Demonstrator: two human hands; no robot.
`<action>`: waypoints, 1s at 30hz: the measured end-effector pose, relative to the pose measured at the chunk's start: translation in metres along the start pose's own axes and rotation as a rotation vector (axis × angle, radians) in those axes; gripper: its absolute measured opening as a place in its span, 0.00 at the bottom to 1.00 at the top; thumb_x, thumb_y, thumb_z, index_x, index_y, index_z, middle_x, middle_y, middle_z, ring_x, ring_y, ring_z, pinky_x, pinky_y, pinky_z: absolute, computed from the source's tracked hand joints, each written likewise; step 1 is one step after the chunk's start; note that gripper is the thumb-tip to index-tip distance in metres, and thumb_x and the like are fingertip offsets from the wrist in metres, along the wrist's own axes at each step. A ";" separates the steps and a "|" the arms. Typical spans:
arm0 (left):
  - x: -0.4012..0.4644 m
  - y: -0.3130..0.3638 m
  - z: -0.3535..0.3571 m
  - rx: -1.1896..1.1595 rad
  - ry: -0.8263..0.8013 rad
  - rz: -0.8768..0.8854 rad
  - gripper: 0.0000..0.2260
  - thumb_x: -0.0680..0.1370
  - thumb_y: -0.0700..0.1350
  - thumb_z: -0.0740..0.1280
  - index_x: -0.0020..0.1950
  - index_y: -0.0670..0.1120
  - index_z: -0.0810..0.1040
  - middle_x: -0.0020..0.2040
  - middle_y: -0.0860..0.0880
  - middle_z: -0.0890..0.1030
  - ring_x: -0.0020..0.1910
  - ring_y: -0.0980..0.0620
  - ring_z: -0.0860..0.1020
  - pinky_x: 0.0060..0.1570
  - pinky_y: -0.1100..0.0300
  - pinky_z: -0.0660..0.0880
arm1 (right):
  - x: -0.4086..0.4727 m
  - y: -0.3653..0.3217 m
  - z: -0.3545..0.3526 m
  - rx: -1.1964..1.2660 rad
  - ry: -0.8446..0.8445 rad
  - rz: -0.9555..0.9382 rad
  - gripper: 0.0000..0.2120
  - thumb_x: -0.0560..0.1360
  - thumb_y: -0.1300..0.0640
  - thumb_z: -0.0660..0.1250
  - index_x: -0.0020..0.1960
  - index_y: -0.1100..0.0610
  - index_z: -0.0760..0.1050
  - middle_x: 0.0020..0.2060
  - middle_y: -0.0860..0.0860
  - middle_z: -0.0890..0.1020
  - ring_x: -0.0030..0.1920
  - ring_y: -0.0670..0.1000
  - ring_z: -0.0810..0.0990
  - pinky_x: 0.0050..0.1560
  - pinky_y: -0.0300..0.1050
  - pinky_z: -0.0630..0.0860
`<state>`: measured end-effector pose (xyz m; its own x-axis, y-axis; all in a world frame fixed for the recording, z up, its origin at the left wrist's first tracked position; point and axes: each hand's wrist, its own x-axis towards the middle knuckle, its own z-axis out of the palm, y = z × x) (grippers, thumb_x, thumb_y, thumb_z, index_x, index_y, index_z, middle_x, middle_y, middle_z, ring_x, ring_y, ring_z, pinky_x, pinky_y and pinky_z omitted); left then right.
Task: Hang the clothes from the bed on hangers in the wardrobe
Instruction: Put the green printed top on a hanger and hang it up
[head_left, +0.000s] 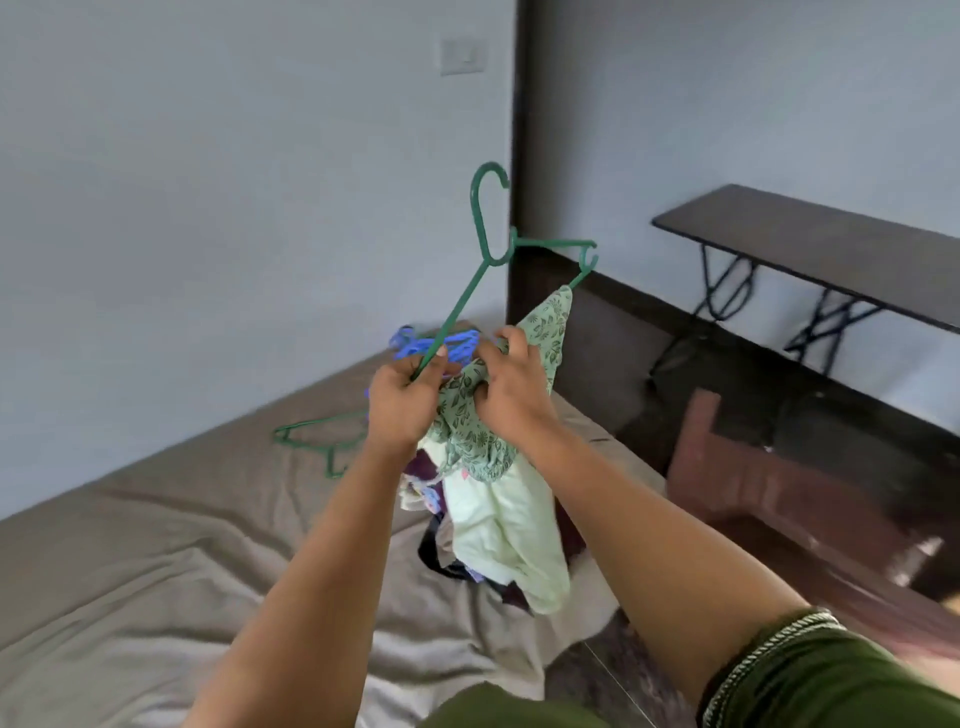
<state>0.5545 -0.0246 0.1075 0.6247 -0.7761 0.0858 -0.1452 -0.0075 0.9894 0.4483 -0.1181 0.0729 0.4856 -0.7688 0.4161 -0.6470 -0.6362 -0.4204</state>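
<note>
A hanger (485, 249) is held up above the bed (156, 545), between the left hand (402, 402) and the right hand (511, 387), with a garment (483, 441) bunched between them. Below the hands, a pile of clothes (498, 545) is spread on the bed. Left of it, another hanger (317, 436) is laid flat. A shelf (810, 249) is mounted on the wall at the right.

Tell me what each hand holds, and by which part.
Left hand grips the green hanger by the lower end of one arm. Right hand grips the leaf-print garment by a bunched fold near its top.
</note>
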 end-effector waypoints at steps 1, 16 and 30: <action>-0.016 0.006 0.015 -0.021 -0.025 0.012 0.12 0.71 0.60 0.68 0.38 0.55 0.86 0.39 0.42 0.84 0.38 0.45 0.80 0.49 0.44 0.78 | -0.015 0.009 -0.019 -0.002 0.021 0.021 0.22 0.68 0.63 0.66 0.63 0.57 0.73 0.68 0.59 0.63 0.61 0.63 0.68 0.59 0.56 0.71; -0.310 0.140 0.258 -0.256 -0.597 0.087 0.14 0.76 0.50 0.69 0.30 0.54 0.84 0.39 0.43 0.85 0.45 0.39 0.83 0.52 0.41 0.79 | -0.295 0.138 -0.342 -0.133 0.382 0.442 0.19 0.68 0.68 0.63 0.59 0.60 0.73 0.69 0.60 0.62 0.67 0.62 0.67 0.64 0.56 0.71; -0.487 0.209 0.519 -0.099 -0.988 0.187 0.14 0.79 0.51 0.64 0.41 0.46 0.85 0.33 0.56 0.79 0.28 0.56 0.71 0.28 0.61 0.69 | -0.460 0.313 -0.540 0.272 0.809 0.914 0.09 0.79 0.54 0.60 0.58 0.55 0.67 0.44 0.49 0.76 0.43 0.50 0.75 0.43 0.45 0.70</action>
<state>-0.1784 0.0240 0.2115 -0.3233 -0.9345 0.1489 -0.0836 0.1849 0.9792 -0.2951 0.0714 0.1858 -0.6394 -0.7370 0.2193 -0.3671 0.0419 -0.9292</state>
